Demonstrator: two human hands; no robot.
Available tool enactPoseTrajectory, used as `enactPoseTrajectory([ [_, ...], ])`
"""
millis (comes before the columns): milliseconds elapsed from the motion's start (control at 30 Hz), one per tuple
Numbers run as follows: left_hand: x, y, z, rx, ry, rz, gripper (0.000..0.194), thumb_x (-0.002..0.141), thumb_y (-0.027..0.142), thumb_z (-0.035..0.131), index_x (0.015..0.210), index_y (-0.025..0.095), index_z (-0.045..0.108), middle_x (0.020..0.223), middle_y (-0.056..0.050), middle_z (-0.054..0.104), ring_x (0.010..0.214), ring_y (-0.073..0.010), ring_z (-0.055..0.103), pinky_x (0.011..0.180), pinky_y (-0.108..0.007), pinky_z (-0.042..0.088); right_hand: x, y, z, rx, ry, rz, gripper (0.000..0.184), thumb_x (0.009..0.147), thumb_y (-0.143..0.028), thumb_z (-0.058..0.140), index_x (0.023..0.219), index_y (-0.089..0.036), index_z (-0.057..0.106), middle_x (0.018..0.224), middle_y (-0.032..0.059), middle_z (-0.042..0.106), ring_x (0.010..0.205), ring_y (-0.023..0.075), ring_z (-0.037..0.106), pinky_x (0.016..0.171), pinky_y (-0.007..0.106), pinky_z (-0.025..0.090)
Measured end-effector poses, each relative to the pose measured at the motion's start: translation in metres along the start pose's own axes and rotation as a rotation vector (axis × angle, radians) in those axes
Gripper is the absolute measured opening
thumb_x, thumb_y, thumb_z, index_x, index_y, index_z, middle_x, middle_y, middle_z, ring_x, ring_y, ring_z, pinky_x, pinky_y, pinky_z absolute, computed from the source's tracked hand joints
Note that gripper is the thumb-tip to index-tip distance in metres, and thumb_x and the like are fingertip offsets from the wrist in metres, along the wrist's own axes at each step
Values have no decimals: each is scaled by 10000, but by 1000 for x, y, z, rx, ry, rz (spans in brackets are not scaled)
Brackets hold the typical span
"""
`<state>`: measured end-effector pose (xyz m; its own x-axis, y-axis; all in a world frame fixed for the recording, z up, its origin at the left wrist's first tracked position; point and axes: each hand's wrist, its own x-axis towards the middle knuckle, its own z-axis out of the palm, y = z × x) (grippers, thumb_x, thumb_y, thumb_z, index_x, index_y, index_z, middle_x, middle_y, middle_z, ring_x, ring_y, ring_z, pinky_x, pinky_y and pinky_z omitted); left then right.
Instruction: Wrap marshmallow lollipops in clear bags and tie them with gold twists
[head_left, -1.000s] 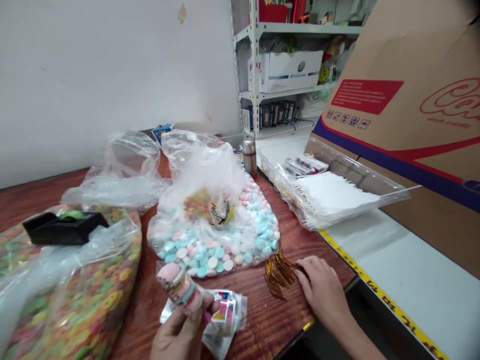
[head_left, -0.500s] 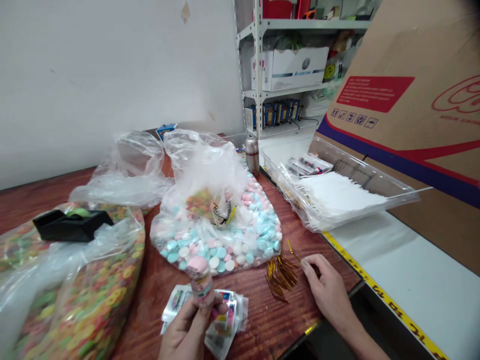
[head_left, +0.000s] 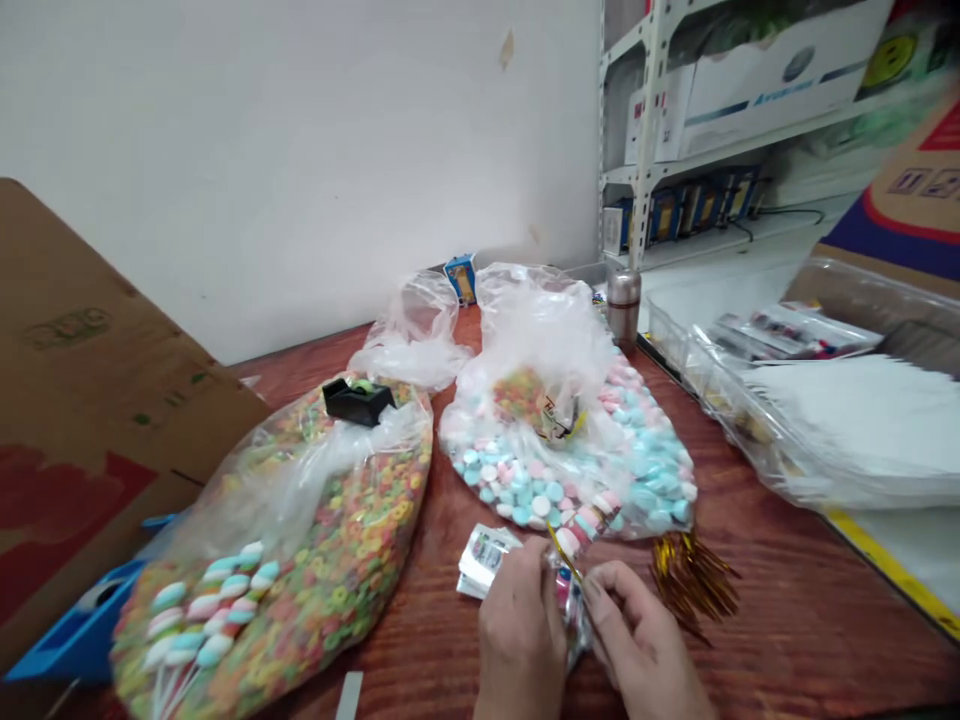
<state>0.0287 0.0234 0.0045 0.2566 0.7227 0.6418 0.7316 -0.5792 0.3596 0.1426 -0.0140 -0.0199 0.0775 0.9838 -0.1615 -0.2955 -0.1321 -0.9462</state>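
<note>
Fingers of the right hand [head_left: 637, 640] are pinched nearly closed on one gold tie [head_left: 562, 552], its free end pointing to eleven o'clock. The left hand [head_left: 521, 630] is curled around the lower wrapper of the wrapped sweet [head_left: 592, 522], though its fingertips are partly hidden; the sweet's pink-and-white top tilts towards one o'clock. What has just changed: the right hand has come over from the pile of gold ties [head_left: 694, 580], now at three o'clock, so tie and wrapper meet and both hands work on one piece. The flat packets [head_left: 487, 560] lie at ten o'clock, just beside the left hand. The bag of pastel sweets [head_left: 540, 490] sits at twelve, the bag of ring-shaped sweets [head_left: 360, 540] at ten, farther off.
</note>
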Motion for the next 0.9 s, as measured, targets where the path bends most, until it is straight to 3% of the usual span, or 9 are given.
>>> enactPoseTrajectory([
  [100, -3, -2, -5, -31, -18, 28, 388, 827, 47, 523, 1190, 177, 565, 827, -57, 656, 749, -161, 623, 687, -249, 488, 1, 4, 3, 4, 46, -9, 344, 856, -523, 536, 760, -193, 518, 615, -43, 455, 525, 106, 391, 465, 210, 311],
  [167, -2, 0, -8, -169, -65, -85, 346, 836, 67, 521, 1141, 201, 615, 855, -62, 658, 795, -164, 617, 732, -262, 482, 1, 4, 4, -46, 90, -40, 330, 858, -512, 527, 752, -200, 527, 608, -34, 488, 522, 119, 430, 466, 215, 344],
  [267, 5, 7, -8, -587, -145, -565, 155, 839, 184, 567, 949, 181, 676, 805, -55, 646, 741, -155, 594, 686, -257, 469, 5, 2, 3, -216, 137, -116, 289, 861, -477, 519, 766, -207, 555, 634, -4, 576, 575, 159, 532, 526, 236, 431],
  [367, 10, 15, -3, -1126, -157, -1110, 180, 789, 309, 647, 860, 143, 656, 556, 23, 513, 484, -77, 427, 482, -184, 343, 12, -4, -1, -366, 98, -198, 225, 883, -407, 493, 813, -207, 567, 707, 25, 653, 640, 183, 607, 581, 246, 477],
  [433, 11, 17, 0, -1356, -99, -1268, 233, 744, 333, 697, 833, 123, 646, 493, 55, 440, 441, -48, 335, 449, -162, 266, 14, -8, -3, -426, 54, -251, 187, 899, -360, 476, 832, -208, 562, 752, 31, 673, 658, 179, 626, 594, 244, 490],
  [600, 12, 17, 1, -1459, -12, -1305, 224, 700, 262, 740, 850, 122, 650, 557, 35, 505, 491, -49, 392, 500, -159, 314, 10, -15, 3, -434, 68, -318, 327, 887, -349, 510, 1184, -214, 527, 1078, 77, 651, 874, 204, 637, 689, 254, 510],
  [733, 10, 18, -1, -1320, -76, -1218, 177, 782, 293, 656, 866, 138, 646, 558, 42, 482, 484, -58, 388, 486, -170, 311, 12, -18, 6, -416, 34, -271, 183, 890, -358, 520, 931, -206, 612, 833, 32, 666, 727, 186, 621, 647, 251, 486],
  [800, 7, 15, -4, -1111, -162, -1047, 186, 840, 305, 577, 918, 153, 652, 601, 22, 516, 507, -79, 426, 503, -193, 351, 14, -19, 4, -367, -2, -220, 216, 919, -359, 476, 808, -206, 579, 704, 3, 626, 639, 169, 587, 601, 247, 462],
  [900, 1, 6, -7, -697, -246, -608, 244, 881, 258, 492, 1057, 186, 645, 904, -81, 640, 797, -178, 579, 734, -303, 466, 16, -22, 1, -421, -8, -237, 233, 926, -360, 459, 769, -205, 533, 714, 8, 597, 682, 180, 573, 626, 267, 433],
])
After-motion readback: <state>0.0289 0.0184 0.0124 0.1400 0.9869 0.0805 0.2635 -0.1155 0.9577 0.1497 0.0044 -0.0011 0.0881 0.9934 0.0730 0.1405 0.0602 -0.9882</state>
